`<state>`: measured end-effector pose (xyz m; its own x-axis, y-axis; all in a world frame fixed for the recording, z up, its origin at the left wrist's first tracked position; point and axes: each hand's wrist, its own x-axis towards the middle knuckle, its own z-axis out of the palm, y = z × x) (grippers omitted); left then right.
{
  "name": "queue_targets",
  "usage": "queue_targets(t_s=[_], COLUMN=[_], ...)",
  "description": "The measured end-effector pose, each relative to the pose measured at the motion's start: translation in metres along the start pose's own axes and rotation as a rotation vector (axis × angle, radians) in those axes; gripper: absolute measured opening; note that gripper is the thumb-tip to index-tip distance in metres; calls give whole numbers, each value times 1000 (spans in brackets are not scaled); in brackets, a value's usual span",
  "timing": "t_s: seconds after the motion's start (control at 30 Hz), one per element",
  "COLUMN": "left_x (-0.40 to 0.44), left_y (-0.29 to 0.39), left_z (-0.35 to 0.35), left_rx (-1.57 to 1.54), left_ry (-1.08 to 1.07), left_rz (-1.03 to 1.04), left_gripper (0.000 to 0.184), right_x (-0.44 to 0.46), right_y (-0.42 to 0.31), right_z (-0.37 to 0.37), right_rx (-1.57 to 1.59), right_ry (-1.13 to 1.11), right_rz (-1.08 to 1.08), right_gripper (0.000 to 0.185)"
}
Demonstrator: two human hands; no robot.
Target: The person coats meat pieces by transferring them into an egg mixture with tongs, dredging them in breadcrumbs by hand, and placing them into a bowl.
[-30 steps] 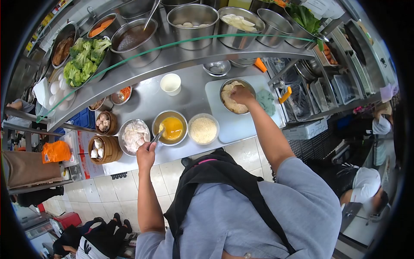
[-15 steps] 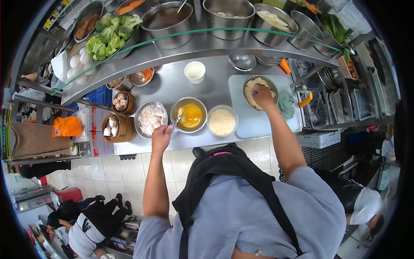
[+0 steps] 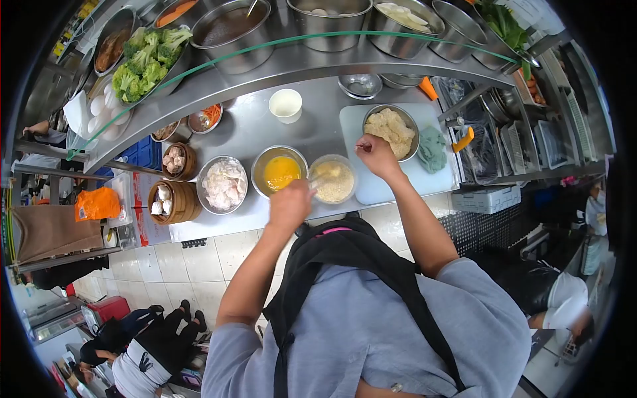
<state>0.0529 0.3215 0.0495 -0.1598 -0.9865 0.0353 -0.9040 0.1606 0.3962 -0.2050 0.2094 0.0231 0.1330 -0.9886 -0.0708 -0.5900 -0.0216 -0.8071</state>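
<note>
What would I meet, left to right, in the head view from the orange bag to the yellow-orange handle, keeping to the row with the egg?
Orange bag → front steamer → pale raw pieces → egg → crumbs → coated pieces → green cloth → yellow-orange handle.

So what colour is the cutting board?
The cutting board is pale blue, seen best in the head view.

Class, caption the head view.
Left hand holds blurred utensil over round translucent bowl of pale crumbs; right hand by round steel bowl.
</note>
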Motion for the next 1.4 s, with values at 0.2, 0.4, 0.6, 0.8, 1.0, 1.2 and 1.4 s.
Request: queue_targets(t_s=[0.2,0.4,0.6,0.8,1.0,1.2,1.4], left_x=[-15,-36,-59,-92,-88,-68,-55], left_y=[2,-36,-74,-122,-152,-178,-184], left_z=[1,-38,-57,-74,-68,-41,-37], left_rx=[72,-147,-282,-99,40,-83,-118], left_ry=[-136,-26,108,235,161,-17,-52], left_rz=[41,-132,-416,-592,-742,-766,-813], left_gripper=[30,30,31,35,32,39,39], right_x=[-10,-15,12,0,-19,11,11], right_y=[5,22,20,3,-23,7,14], right_z=[31,114,112,100,94,96,137], right_rx=[-162,-717,-528,-681,-655,-440,-524], right_ry=[-232,-358,-524,-303,-465,-617,-722], right_rz=[-90,-125,-61,-249,-222,-236,-170], right_gripper=[30,63,57,48,44,23,27])
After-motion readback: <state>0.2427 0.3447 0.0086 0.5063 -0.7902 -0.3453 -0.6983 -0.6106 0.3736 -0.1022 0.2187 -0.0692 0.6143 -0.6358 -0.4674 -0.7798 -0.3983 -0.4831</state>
